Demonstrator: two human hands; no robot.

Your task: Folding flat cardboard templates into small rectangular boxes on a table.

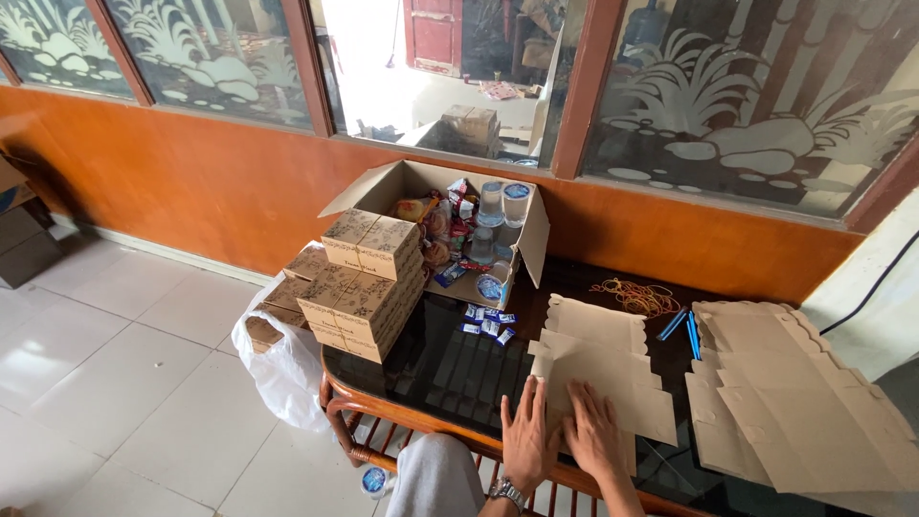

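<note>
Hands [563,436] side by side, flat and unclenched on matte notched cardboard blank [603,369] atop glossy black glass table [450,369].

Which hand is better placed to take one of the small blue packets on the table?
Probably the left hand. It lies flat on the near edge of the flat cardboard, on the side of the blue packets. The right hand lies farther from them.

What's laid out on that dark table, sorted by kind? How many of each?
Open carton of snacks and water cups: 1
Heaps of flat unfolded box blanks: 2, one under both hands, one to the side
Stacks of closed patterned boxes: 1; boxes too overlapped to count
Pile of rubber bands: 1
Cluster of small blue-and-white sachets: 1
Total: 6 groups
</note>
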